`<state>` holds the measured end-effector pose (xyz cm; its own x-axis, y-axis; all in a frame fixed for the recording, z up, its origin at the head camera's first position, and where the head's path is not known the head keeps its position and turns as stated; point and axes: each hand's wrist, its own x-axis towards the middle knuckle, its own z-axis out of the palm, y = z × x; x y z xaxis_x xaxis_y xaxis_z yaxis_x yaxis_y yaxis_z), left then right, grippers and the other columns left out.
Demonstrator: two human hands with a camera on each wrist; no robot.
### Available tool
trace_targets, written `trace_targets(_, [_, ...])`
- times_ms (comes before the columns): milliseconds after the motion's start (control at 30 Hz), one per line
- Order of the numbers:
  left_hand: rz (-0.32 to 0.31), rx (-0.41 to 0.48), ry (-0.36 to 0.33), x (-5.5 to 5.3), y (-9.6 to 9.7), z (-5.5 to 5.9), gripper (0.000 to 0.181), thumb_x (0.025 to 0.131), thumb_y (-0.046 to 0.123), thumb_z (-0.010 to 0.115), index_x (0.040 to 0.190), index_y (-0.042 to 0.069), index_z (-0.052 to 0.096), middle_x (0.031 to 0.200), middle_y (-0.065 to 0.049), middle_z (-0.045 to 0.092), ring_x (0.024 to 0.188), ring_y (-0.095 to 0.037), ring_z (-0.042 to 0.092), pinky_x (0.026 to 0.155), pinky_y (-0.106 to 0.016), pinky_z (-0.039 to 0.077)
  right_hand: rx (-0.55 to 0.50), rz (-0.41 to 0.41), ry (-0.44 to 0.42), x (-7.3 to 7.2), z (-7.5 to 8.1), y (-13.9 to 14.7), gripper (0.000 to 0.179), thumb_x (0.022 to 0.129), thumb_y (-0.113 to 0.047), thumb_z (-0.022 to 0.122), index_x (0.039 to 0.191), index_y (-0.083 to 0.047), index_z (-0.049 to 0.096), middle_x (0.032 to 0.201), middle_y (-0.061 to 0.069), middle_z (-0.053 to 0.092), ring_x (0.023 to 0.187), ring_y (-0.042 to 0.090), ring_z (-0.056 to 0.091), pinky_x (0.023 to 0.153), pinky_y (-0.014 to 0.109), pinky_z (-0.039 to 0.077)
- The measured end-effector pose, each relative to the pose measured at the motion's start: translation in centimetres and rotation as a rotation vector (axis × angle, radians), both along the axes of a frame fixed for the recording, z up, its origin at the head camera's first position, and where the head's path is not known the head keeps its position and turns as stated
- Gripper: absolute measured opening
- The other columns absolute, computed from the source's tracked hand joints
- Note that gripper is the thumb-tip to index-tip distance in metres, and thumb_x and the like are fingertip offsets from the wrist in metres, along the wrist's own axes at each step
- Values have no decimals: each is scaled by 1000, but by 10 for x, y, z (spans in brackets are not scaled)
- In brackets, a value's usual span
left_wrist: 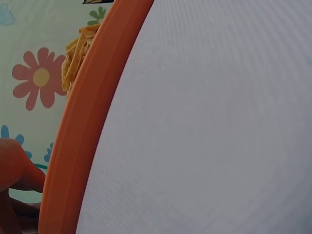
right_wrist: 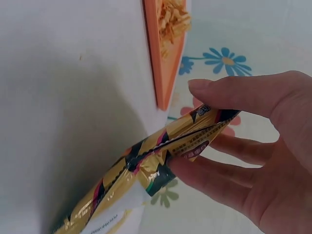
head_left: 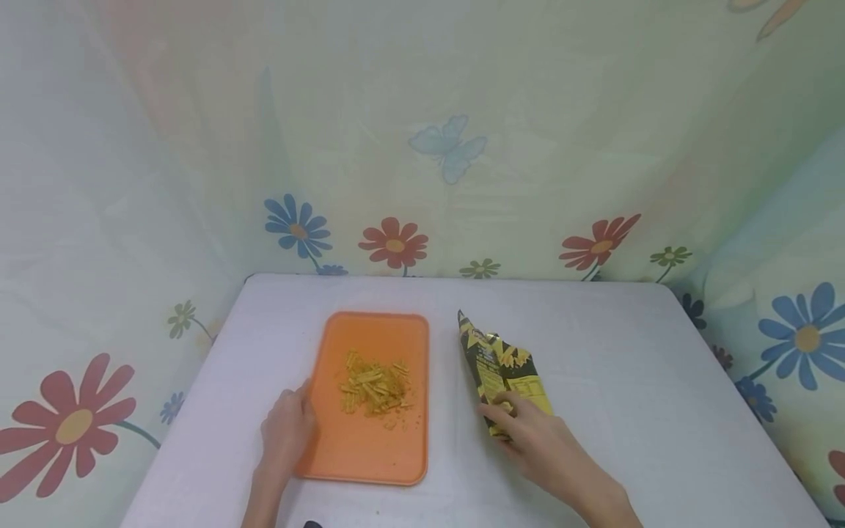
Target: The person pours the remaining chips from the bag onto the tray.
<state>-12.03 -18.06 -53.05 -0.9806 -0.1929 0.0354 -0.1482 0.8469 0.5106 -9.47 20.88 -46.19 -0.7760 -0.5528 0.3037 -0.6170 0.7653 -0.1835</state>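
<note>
On the table lies an orange tray [head_left: 370, 458] with a low rim, bearing a pile of yellow stick-shaped chips [head_left: 376, 385] and small crumbs. At the tray's left edge my left hand [head_left: 288, 427] grips the rim; only part of its fingers [left_wrist: 19, 165] shows in the left wrist view. To the right of the tray, my right hand [head_left: 538, 440] pinches a black-and-yellow chip bag [head_left: 485, 363] near its lower end. The bag looks flattened and creased, and it slants above the table. In the right wrist view, thumb and fingers lie on opposite sides of the bag [right_wrist: 161, 151].
A white cloth covers the table [head_left: 607, 367]. Behind and beside it hangs a curtain [head_left: 330, 110] printed with flowers and a butterfly. A small dark object [head_left: 312, 524] peeks in at the bottom edge of the head view.
</note>
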Motion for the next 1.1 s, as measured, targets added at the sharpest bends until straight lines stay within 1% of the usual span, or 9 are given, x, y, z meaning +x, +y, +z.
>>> trace_targets(67, [2, 4, -5, 0, 0, 1, 42, 100, 1, 52, 141, -6, 57, 79, -11, 55, 59, -17, 43, 49, -29, 37, 25, 6, -40, -1, -1, -6, 59, 76, -11, 90, 128, -30, 69, 116, -2, 62, 82, 8, 57, 63, 22, 53])
trace_targets(100, [2, 4, -1, 0, 0, 1, 42, 99, 1, 52, 141, -6, 57, 79, -11, 56, 59, -17, 43, 49, -29, 37, 37, 11, -55, -1, -2, -8, 57, 77, -12, 89, 127, -29, 70, 117, -1, 61, 81, 9, 56, 60, 21, 51])
trace_targets(200, [1, 5, 6, 1, 0, 2, 42, 100, 1, 52, 141, -6, 57, 80, -12, 57, 61, -17, 44, 50, -29, 38, 64, 19, -115, -4, -4, -16, 51, 79, -12, 87, 125, -27, 71, 116, 0, 60, 80, 10, 55, 55, 17, 42])
trace_targets(300, [-1, 9, 14, 1, 0, 2, 42, 99, 0, 52, 140, -7, 58, 82, -14, 59, 61, -18, 44, 50, -29, 39, 90, 27, -151, -7, -7, -23, 48, 81, -13, 86, 124, -25, 71, 115, 3, 59, 80, 12, 55, 52, 16, 35])
trace_targets(533, [5, 12, -5, 0, -1, 1, 42, 99, 2, 52, 140, -6, 58, 86, -15, 61, 63, -18, 46, 52, -30, 39, 138, 28, -202, -9, -19, -32, 40, 85, -19, 82, 123, -24, 70, 109, 4, 56, 88, 16, 52, 53, 19, 35])
trace_targets(733, [9, 24, -22, -1, 0, 1, 43, 100, 2, 50, 142, -5, 57, 82, -12, 57, 62, -18, 44, 51, -30, 37, 146, 14, -230, -11, -28, -36, 35, 86, -23, 81, 120, -24, 72, 105, 0, 51, 89, 15, 47, 56, 21, 34])
trace_targets(967, [8, 22, -18, 0, 1, 2, 43, 100, 3, 49, 142, -5, 56, 80, -11, 55, 60, -18, 43, 51, -30, 37, 139, -7, -206, -15, -36, -35, 35, 85, -23, 83, 118, -24, 72, 107, 3, 54, 90, 16, 49, 57, 22, 37])
trace_targets(1100, [8, 12, 2, 1, 1, 3, 42, 99, 2, 50, 140, -5, 58, 79, -11, 55, 60, -18, 42, 50, -30, 37, 128, -28, -192, -19, -40, -33, 37, 84, -23, 83, 119, -23, 72, 107, 4, 55, 91, 15, 49, 58, 22, 38])
